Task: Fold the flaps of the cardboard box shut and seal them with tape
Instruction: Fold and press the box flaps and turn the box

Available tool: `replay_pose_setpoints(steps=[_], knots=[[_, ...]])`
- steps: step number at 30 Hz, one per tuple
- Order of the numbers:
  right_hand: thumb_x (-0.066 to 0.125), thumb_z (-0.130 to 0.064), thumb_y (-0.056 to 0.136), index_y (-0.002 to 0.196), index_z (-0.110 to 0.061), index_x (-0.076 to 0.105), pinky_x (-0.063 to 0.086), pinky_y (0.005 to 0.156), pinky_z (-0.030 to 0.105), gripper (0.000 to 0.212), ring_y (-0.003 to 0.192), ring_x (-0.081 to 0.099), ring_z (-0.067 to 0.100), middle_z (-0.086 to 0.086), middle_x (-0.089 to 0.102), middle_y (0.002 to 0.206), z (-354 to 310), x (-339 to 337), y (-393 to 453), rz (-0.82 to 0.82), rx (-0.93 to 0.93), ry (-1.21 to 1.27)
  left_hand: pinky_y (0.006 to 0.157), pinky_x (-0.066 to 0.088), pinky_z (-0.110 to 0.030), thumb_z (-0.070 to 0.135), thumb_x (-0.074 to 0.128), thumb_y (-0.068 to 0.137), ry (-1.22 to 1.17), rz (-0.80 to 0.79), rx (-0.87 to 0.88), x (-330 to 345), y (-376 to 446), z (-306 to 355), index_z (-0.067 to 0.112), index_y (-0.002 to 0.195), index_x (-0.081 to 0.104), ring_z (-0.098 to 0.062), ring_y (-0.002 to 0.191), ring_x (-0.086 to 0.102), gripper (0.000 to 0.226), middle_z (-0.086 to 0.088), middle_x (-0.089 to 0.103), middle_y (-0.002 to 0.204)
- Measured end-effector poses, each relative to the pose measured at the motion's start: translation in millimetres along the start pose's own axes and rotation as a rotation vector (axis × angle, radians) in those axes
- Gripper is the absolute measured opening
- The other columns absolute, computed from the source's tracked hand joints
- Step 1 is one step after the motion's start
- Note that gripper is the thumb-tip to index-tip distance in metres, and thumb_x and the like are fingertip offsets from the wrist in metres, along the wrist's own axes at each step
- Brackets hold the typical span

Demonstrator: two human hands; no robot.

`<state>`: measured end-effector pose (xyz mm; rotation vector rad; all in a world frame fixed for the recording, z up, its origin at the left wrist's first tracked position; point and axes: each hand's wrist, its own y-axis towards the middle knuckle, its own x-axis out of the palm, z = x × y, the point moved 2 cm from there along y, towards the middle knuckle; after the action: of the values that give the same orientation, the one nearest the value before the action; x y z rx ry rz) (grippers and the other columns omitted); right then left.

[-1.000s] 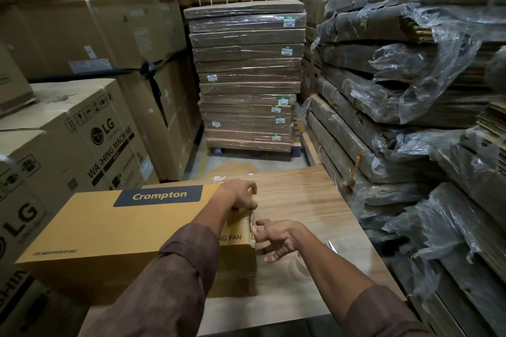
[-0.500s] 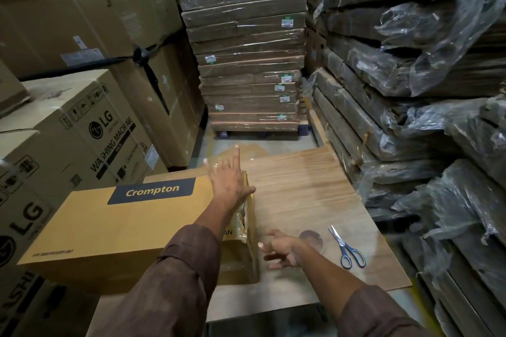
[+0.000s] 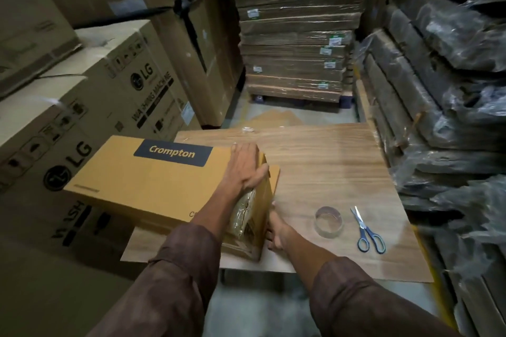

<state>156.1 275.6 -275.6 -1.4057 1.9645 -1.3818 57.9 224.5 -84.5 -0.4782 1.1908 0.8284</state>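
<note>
Here, a yellow Crompton cardboard box [image 3: 153, 180] lies flat on a wood-grain board [image 3: 328, 167], its near end facing the person. Left hand [image 3: 246, 165] rests palm-down on the box's top at that end, fingers straight, thumb over the edge. Right hand [image 3: 276, 232] presses against the lower part of the end face; blurred, so whether its fingers curl round anything I cannot tell. Crinkled clear tape [image 3: 242, 213] shows on the end face. One end flap [image 3: 273, 180] stands slightly out from the box. Clear tape roll [image 3: 328, 221] sits on the board right of the box; blue-handled scissors [image 3: 368, 231] just beside it. LG cartons [image 3: 90, 107] stacked at left.
</note>
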Motion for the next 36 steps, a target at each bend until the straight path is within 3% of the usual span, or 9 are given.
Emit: replay_pose_setpoints(steps=[2,5,7,11,17,23,27,32,36], knots=[[0.020,-0.094,0.078,0.148,-0.015,0.046,0.031,0.100,0.039,0.108,0.131,0.046,0.023,0.006,0.051,0.148,-0.3,7.1,-8.4,-0.036,0.016,0.010,0.088,0.041,-0.045,0.042,0.043,0.080,-0.053,0.036,0.009,-8.7,-10.4,-2.7,0.009,0.099,0.048,-0.026,0.092,0.043,0.039,-0.009,0.052,0.100],[0.026,-0.074,0.093,0.146,-0.015,0.046,0.026,0.111,0.039,0.082,0.138,0.041,0.029,0.010,0.049,0.148,-4.1,10.4,-21.8,-0.064,0.000,0.119,0.075,0.034,-0.037,0.049,0.035,0.077,-0.092,0.083,0.026,-27.8,-18.1,-13.7,0.010,0.095,0.047,-0.024,0.088,0.042,0.045,-0.006,0.049,0.094],[0.029,-0.058,0.099,0.135,-0.020,0.053,0.038,0.097,0.035,0.058,0.124,0.052,0.027,0.009,0.057,0.138,-10.0,17.1,-35.1,-0.053,-0.048,0.240,0.074,0.041,-0.039,0.041,0.045,0.080,-0.141,0.132,-0.002,-50.8,-13.8,-22.1,0.010,0.096,0.049,-0.027,0.088,0.048,0.035,-0.008,0.051,0.095],[0.036,-0.019,0.101,0.077,-0.008,0.066,0.054,0.047,0.028,0.041,0.055,0.066,0.022,0.008,0.069,0.063,-36.7,41.3,-59.0,-0.095,-0.190,0.471,0.061,0.043,-0.050,0.024,0.049,0.080,-0.351,0.357,-0.030,-98.6,-8.7,-31.4,0.020,0.082,0.036,-0.019,0.072,0.043,0.014,-0.005,0.046,0.081],[0.039,-0.011,0.098,0.081,-0.008,0.056,0.052,0.075,0.044,0.024,0.074,0.061,0.028,0.014,0.064,0.082,-84.9,50.4,-97.4,-0.004,-0.404,0.575,0.055,0.037,-0.046,0.012,0.058,0.078,-0.450,0.564,0.053,-156.9,-11.4,-26.2,0.011,0.083,0.035,-0.025,0.063,0.040,0.024,-0.016,0.048,0.074],[0.048,-0.014,0.086,0.075,-0.015,0.049,0.051,0.072,0.036,0.011,0.077,0.062,0.027,0.009,0.069,0.080,-124.6,37.7,-133.7,0.178,-0.628,0.605,0.055,0.039,-0.034,0.014,0.057,0.078,-0.649,0.768,0.097,-185.4,-15.6,-33.4,0.009,0.082,0.045,-0.021,0.062,0.048,0.014,-0.009,0.051,0.068],[0.051,-0.014,0.071,0.095,-0.012,0.062,0.050,0.075,0.037,0.026,0.088,0.066,0.031,0.015,0.074,0.102,-110.6,26.6,-135.5,0.273,-0.671,0.710,0.062,0.039,-0.030,0.027,0.060,0.080,-0.819,0.662,-0.006,-162.3,-18.8,-57.1,0.008,0.079,0.055,-0.012,0.067,0.050,0.019,0.000,0.057,0.074],[0.047,-0.005,0.074,0.094,-0.012,0.066,0.048,0.084,0.039,0.028,0.088,0.063,0.032,0.011,0.071,0.093,-82.0,23.8,-142.9,0.371,-0.667,0.787,0.078,0.046,-0.044,0.042,0.062,0.066,-0.984,0.423,-0.267,-114.6,-29.5,-107.6,0.026,0.079,0.059,-0.027,0.086,0.059,0.021,-0.004,0.064,0.091],[0.047,-0.005,0.055,0.090,-0.008,0.071,0.051,0.092,0.048,0.043,0.096,0.065,0.035,0.010,0.074,0.100,-78.4,24.8,-125.0,0.398,-0.676,0.618,0.066,0.040,-0.034,0.020,0.058,0.074,-1.146,0.333,-0.407,-101.1,-60.2,-131.5,0.018,0.090,0.058,-0.023,0.086,0.052,0.016,-0.005,0.057,0.092]])
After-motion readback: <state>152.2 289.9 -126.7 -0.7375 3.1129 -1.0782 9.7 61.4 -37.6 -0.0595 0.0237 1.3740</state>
